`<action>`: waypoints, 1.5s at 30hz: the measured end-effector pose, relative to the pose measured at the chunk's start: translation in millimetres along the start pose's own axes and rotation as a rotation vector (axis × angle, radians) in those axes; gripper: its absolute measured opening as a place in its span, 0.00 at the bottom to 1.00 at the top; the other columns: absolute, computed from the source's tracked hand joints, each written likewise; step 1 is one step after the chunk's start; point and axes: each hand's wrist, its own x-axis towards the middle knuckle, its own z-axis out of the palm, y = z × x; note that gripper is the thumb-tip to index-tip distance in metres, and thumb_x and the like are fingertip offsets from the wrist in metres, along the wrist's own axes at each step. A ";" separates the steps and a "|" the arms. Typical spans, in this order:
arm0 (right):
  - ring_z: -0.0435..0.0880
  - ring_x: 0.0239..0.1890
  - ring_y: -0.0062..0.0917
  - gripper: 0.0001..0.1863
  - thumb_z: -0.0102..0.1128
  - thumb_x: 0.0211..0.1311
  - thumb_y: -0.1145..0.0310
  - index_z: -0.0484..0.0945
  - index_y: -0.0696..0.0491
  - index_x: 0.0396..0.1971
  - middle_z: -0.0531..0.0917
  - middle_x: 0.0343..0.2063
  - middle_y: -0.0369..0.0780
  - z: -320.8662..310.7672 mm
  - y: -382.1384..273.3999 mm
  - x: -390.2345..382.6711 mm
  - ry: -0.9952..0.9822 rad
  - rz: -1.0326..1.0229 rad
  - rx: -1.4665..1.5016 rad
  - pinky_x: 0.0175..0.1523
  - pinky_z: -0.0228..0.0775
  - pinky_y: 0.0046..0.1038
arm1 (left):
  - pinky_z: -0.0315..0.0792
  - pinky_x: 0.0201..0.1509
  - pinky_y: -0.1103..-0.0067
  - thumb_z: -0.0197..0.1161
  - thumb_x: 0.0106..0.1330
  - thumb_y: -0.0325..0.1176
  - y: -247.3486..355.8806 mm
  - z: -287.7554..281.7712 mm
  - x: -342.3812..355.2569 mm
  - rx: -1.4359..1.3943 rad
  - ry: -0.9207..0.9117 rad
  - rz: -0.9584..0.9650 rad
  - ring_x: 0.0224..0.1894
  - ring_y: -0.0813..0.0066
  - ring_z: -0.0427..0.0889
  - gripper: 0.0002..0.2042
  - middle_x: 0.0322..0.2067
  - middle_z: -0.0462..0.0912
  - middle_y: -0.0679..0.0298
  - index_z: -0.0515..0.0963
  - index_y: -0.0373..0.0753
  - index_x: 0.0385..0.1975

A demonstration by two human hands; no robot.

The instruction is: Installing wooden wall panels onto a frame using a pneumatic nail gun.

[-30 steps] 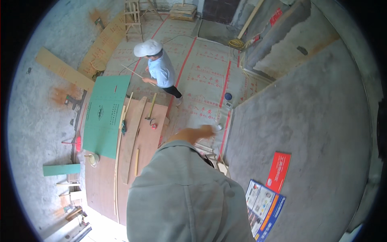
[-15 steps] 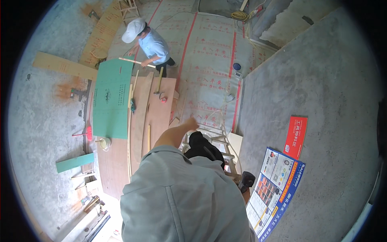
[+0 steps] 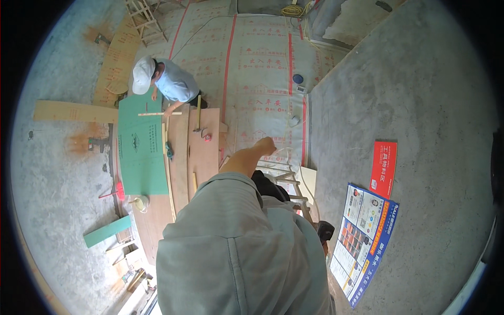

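Note:
My left arm reaches forward, and my left hand (image 3: 266,145) is closed above the covered floor, beside a ladder (image 3: 287,177). Whatever its fingers may hold is hidden. Low on the right, my right hand (image 3: 325,248) shows only as a sliver of skin, mostly behind my grey sleeve. It is at a black tool (image 3: 325,230) with a blocky end; the rest of that tool is out of sight. My knee in dark cloth (image 3: 271,188) is next to the ladder.
Left of me, a wooden worktop (image 3: 203,165) bears a green board (image 3: 142,163), a hammer (image 3: 199,116) and a red tape measure (image 3: 208,137). A person in a white cap (image 3: 178,83) bends over it, one hand at a wooden strip (image 3: 152,114). Posters (image 3: 362,236) hang on the right wall.
My left hand has moved forward and right, away from my knee. The person has bent lower over the green board, bringing the wooden strip down to it. My view has shifted slightly.

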 end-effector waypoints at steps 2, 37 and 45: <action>0.85 0.38 0.35 0.23 0.69 0.54 0.66 0.78 0.61 0.48 0.86 0.36 0.46 -3.8 1.8 -0.7 0.001 -0.022 0.007 0.47 0.76 0.36 | 0.79 0.49 0.63 0.68 0.59 0.41 -23.5 12.6 1.3 0.032 0.083 0.004 0.44 0.52 0.86 0.12 0.35 0.87 0.47 0.87 0.37 0.32; 0.87 0.37 0.48 0.23 0.71 0.50 0.56 0.83 0.50 0.45 0.87 0.31 0.52 -165.2 135.9 -227.6 0.823 -0.096 -0.038 0.43 0.79 0.47 | 0.63 0.69 0.64 0.59 0.69 0.26 470.5 -23.4 -424.0 -0.560 0.590 1.795 0.63 0.54 0.73 0.17 0.58 0.77 0.49 0.75 0.30 0.57; 0.79 0.28 0.29 0.07 0.58 0.67 0.70 0.78 0.58 0.31 0.80 0.22 0.40 -240.1 66.5 -325.7 1.284 -0.549 0.471 0.41 0.74 0.29 | 0.65 0.61 0.65 0.68 0.63 0.33 625.9 -107.9 -677.6 -0.472 1.375 2.555 0.57 0.56 0.73 0.19 0.57 0.76 0.57 0.79 0.41 0.54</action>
